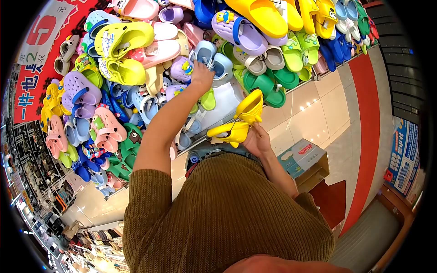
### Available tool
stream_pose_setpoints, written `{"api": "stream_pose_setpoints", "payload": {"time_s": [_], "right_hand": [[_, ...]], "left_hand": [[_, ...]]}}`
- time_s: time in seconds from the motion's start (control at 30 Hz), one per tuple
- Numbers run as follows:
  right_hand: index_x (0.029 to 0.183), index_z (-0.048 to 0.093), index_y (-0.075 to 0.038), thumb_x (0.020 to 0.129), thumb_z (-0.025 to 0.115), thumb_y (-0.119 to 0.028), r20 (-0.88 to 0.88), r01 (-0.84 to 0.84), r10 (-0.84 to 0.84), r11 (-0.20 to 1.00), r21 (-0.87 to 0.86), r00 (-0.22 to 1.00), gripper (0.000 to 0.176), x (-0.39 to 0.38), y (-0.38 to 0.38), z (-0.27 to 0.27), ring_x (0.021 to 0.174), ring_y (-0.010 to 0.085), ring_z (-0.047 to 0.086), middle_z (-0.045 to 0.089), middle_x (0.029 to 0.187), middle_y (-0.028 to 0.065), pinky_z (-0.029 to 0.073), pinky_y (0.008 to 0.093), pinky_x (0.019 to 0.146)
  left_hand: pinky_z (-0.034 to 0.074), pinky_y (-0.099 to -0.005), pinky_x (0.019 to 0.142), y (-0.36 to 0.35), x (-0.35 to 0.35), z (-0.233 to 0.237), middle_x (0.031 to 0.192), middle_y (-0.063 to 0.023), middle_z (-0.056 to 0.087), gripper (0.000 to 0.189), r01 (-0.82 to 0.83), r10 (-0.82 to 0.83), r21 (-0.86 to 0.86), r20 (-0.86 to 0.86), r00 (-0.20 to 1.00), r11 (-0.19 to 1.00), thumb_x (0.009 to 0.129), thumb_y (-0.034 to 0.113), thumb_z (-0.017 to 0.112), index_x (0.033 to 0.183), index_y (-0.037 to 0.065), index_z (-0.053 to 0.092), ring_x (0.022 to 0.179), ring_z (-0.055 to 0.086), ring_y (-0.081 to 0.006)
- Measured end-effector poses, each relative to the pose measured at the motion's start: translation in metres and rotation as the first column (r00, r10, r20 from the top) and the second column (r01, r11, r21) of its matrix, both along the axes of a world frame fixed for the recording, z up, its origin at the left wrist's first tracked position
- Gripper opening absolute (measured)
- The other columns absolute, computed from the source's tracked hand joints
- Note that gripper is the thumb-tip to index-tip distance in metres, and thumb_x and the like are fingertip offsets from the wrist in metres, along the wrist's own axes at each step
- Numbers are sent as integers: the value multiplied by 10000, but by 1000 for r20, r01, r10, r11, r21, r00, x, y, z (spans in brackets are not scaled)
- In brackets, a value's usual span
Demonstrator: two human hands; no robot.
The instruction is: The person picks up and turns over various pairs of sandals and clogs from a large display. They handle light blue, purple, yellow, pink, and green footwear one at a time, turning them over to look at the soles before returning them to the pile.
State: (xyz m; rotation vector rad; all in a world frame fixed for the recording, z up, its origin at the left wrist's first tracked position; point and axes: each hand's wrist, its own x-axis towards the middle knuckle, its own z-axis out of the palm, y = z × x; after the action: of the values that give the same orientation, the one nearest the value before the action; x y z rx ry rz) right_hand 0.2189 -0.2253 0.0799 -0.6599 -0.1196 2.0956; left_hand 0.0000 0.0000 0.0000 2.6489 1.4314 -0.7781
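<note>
My left hand (pixel 202 76) reaches into the shoe pile, its fingers on a pair of light blue clogs (pixel 222 66), beside a lilac clog with a yellow figure (pixel 182 68). Near my waist, my right hand (pixel 258 140) grips a pair of bright yellow clogs (pixel 232 133), which hang together by a dark tie at the display's front edge. Between the hands a bare white patch of the display table (pixel 223 102) shows, with a small lime green pair (pixel 207 99) at its left. The fingertips of my left hand are partly hard to make out.
Clogs in many colours cover the display, with green clogs (pixel 268 86) at its right front. An open cardboard box (pixel 305 161) stands on the floor at my right. A red floor stripe (pixel 368 136) curves beyond it. A red sign (pixel 43 50) is at the upper left.
</note>
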Motion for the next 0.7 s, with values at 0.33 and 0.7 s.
{"api": "stream_pose_setpoints", "payload": {"time_s": [0.33, 0.7], "right_hand": [[1524, 315, -110, 1042, 405, -509, -113, 23, -38, 991, -130, 993, 632, -44, 46, -36, 1375, 319, 464, 445, 1515, 120, 360, 504, 1135], [1493, 354, -107, 1045, 412, -511, -77, 61, -74, 985, -163, 994, 606, -50, 44, -54, 1359, 317, 481, 484, 1483, 124, 380, 509, 1124]], "left_hand": [[370, -439, 945, 10, -19, 13, 1159, -84, 682, 262, 45, -44, 56, -26, 999, 997, 961, 216, 522, 1100, 198, 744, 1131, 603, -260], [465, -440, 902, -22, -78, 26, 1063, -116, 696, 231, 42, -48, 43, 161, 986, 998, 884, 167, 549, 989, 163, 755, 1058, 656, -263]]}}
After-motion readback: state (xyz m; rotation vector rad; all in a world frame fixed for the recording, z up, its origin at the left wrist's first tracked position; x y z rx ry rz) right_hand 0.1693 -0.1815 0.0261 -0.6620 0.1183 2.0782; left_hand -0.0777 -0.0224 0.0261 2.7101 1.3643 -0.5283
